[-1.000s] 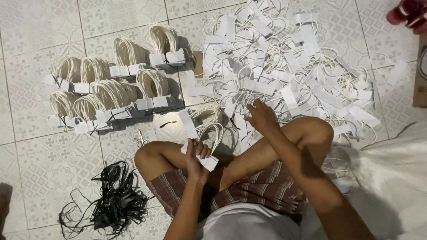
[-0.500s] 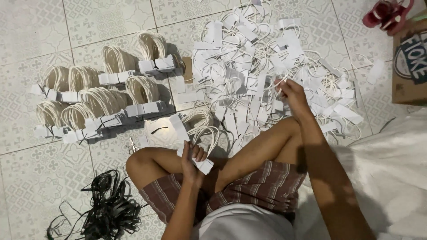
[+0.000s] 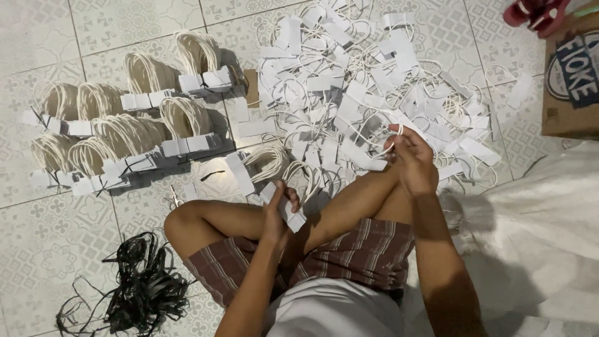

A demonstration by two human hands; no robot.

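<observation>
Sitting cross-legged on the tiled floor, I have my left hand closed around a small stack of white tags with cord loops fanning out just beyond my fingers. My right hand is pinching 1 cord at the near edge of the loose pile, which spreads ahead of it; whether a tag comes with it, I cannot tell. Well to the left of my left hand lie tied bundles, with black ties nearer me. Right of my right hand stands a cardboard box.
</observation>
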